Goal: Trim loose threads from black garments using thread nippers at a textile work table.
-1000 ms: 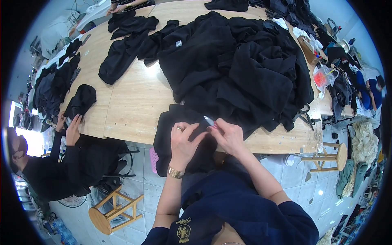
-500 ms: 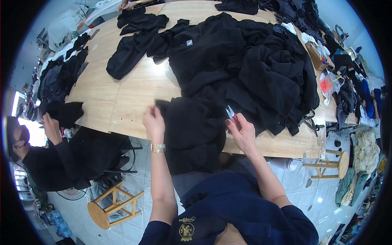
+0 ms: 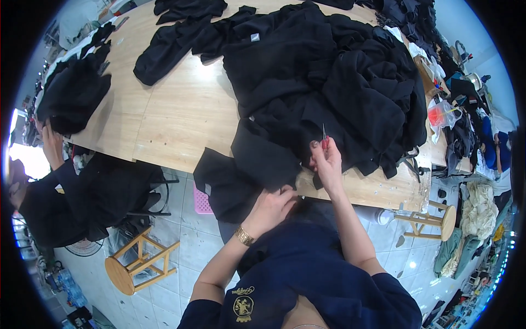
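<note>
My left hand (image 3: pixel 271 208) is closed on the lower edge of a black garment (image 3: pixel 230 183) that hangs over the table's near edge, down to my lap. My right hand (image 3: pixel 327 166) grips small red-handled scissors (image 3: pixel 324 137), their thin blades pointing away from me and apparently together. The scissors are over the near side of a large heap of black garments (image 3: pixel 285 60), which bears a small white label (image 3: pixel 255 37). Where the garment in my hand meets the heap, black lies on black and the border is hard to make out.
The wooden table (image 3: pixel 181 115) spreads ahead and left. A person in dark clothing (image 3: pixel 71 203) sits at left, handling black cloth (image 3: pixel 74 101). Wooden stools (image 3: pixel 121 274) (image 3: pixel 448 223) stand on the tiled floor at both sides. A bag with a red drink (image 3: pixel 438 116) lies at right.
My left hand has moved from the garment's upper left side down to its lower edge, and the cloth has shifted and folded over. The scissors' blades have come together. The seated person's cloth has moved.
</note>
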A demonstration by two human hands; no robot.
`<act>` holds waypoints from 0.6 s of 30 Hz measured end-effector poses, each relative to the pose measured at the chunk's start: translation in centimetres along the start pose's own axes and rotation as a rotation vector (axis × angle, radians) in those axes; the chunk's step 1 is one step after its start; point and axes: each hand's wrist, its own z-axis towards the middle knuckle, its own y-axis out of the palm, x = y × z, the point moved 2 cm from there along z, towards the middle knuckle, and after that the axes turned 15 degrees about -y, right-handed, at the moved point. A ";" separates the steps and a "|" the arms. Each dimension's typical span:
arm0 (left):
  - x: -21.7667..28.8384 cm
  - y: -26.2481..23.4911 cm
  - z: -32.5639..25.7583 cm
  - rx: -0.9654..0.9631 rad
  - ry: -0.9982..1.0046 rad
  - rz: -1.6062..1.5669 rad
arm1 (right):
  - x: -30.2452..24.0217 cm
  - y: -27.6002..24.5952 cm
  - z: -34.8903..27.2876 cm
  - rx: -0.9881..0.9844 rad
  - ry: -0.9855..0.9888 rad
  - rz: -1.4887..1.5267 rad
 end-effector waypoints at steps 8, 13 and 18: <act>0.2 -0.5 -0.5 0.273 -0.112 -0.099 | -1.2 1.8 -1.3 -0.512 -0.223 -0.435; 0.0 -1.3 -0.2 0.475 -0.147 -0.070 | -0.1 2.3 -1.6 -0.535 -0.343 -0.562; 0.8 -2.3 0.6 0.597 -0.168 -0.094 | -0.5 3.0 -1.4 -0.289 -0.037 0.175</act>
